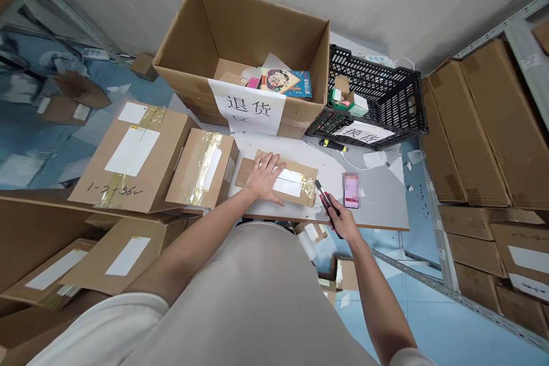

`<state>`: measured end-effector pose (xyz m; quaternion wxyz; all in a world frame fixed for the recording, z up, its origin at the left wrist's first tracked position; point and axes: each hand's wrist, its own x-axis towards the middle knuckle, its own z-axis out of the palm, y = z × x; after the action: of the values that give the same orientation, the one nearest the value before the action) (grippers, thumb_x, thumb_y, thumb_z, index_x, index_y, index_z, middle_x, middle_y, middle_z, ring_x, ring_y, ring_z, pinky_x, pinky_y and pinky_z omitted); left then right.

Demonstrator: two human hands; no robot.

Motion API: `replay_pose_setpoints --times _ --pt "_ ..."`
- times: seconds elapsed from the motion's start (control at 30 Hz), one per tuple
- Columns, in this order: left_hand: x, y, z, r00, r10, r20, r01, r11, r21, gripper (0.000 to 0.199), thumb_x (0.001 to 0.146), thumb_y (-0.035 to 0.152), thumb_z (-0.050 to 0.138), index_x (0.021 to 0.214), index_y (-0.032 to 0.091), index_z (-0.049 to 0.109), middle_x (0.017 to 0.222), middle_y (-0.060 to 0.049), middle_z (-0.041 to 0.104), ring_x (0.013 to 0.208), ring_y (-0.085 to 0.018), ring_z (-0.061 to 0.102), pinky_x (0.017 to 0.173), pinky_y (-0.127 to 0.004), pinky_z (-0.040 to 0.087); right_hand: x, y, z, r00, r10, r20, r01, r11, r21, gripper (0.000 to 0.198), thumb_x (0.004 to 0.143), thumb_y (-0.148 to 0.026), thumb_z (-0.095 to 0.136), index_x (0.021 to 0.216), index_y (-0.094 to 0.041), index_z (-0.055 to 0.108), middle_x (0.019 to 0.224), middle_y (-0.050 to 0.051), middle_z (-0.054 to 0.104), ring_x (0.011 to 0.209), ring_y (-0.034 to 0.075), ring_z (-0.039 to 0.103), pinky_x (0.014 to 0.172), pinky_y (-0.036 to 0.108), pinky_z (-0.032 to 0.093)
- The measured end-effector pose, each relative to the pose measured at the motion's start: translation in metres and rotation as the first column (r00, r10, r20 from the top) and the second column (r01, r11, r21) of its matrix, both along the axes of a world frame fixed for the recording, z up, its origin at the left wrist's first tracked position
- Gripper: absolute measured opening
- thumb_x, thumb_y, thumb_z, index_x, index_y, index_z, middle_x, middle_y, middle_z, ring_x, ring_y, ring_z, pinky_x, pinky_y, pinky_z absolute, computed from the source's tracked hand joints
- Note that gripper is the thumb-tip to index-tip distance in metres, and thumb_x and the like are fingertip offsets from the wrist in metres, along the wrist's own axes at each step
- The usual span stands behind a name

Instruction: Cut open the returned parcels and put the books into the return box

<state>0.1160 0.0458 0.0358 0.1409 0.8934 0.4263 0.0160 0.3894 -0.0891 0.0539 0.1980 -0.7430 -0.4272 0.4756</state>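
My left hand lies flat with fingers spread on a flat cardboard parcel, pressing it to the table. The parcel has a white label and clear tape at its right end. In my right hand is a red and black box cutter, gripped by its handle. Its tip points up and left, close to the taped right end of the parcel; whether it touches cannot be made out. A phone with a pink screen lies to the right of the cutter.
Behind the parcel stand a large open carton holding books and a black plastic crate with small boxes. A yellow and black cutter lies before the crate. Taped boxes stand at left. Shelves of cartons are at right.
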Motion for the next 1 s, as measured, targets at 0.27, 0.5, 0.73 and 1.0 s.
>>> replay_pose_setpoints --times 0.27,0.5,0.73,1.0 --pt "0.000 0.000 0.000 0.999 0.024 0.031 -0.023 0.999 -0.030 0.119 0.043 0.077 0.064 0.141 0.018 0.031 0.152 -0.016 0.019 0.139 -0.039 0.006 0.111 -0.053 -0.001 0.009 0.014 0.030 0.914 0.313 0.260 -0.302 0.950 -0.082 0.053 0.089 -0.027 0.040 0.142 -0.026 0.036 0.074 0.001 0.063 0.044 0.009 0.050 0.053 0.024 0.046" --pt "0.000 -0.001 -0.001 0.999 0.029 0.036 -0.028 0.999 -0.040 0.120 0.042 0.077 0.065 0.141 0.018 0.032 0.152 -0.016 0.019 0.139 -0.039 0.006 0.111 -0.053 -0.002 -0.003 0.024 0.044 0.824 0.417 0.384 -0.396 0.908 -0.135 0.052 0.088 -0.022 0.043 0.139 -0.025 0.041 0.076 0.003 0.066 0.058 0.013 0.057 0.062 0.024 0.043" --pt "0.001 -0.002 -0.003 0.999 0.035 0.029 -0.034 0.999 -0.031 0.122 0.041 0.079 0.063 0.141 0.018 0.032 0.152 -0.016 0.018 0.139 -0.039 0.006 0.111 -0.054 -0.002 -0.009 0.011 0.044 0.924 0.308 0.228 -0.271 0.946 -0.179 0.053 0.088 -0.025 0.041 0.140 -0.026 0.039 0.067 0.000 0.063 0.038 0.010 0.049 0.044 0.023 0.038" --pt "0.002 -0.003 -0.003 0.999 0.026 0.032 -0.025 0.999 -0.031 0.118 0.044 0.076 0.064 0.141 0.019 0.032 0.152 -0.016 0.019 0.139 -0.039 0.006 0.110 -0.055 -0.001 -0.037 0.001 0.049 0.875 0.297 0.381 -0.253 0.954 -0.163 0.050 0.088 -0.023 0.040 0.139 -0.023 0.040 0.067 0.001 0.064 0.040 0.010 0.050 0.048 0.022 0.039"
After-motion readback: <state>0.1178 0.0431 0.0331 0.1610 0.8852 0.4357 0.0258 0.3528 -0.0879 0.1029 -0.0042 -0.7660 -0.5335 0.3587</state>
